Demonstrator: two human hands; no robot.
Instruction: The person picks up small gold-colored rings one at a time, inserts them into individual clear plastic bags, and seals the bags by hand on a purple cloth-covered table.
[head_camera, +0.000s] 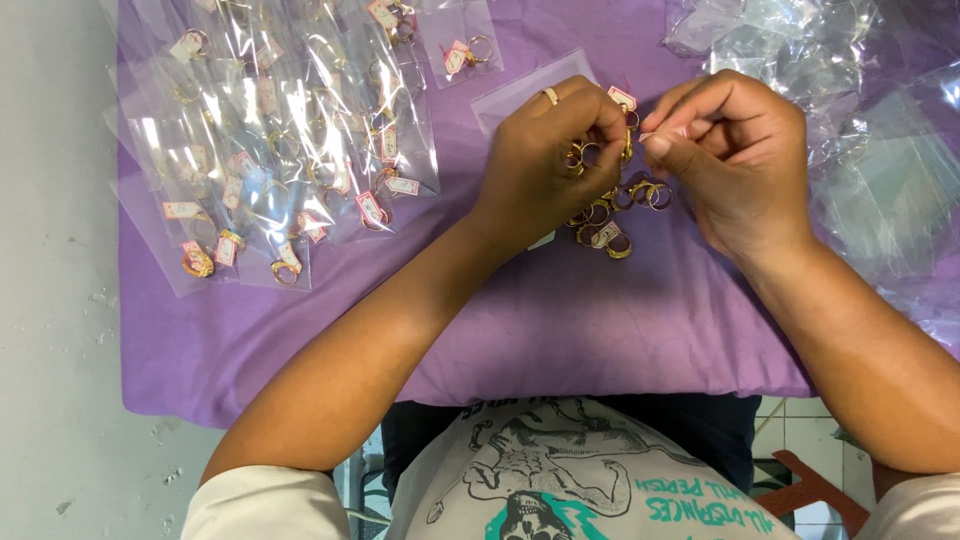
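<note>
**Bright, even light, glare on the plastic**

Plenty of light here, soft and even, coming from above. The purple cloth (560, 320) reads clean and saturated. White glare streaks across the bagged rings (270, 150) at upper left, washing out some of their tags, and the empty bags (860, 120) at right shimmer pale too. Shadows are faint: just a soft dark patch under the left hand (545, 160) and right hand (735, 150). Focus is crisp at centre. The fingers (660, 145) look slightly soft. Edges bow a little, wide-lens style.
</note>
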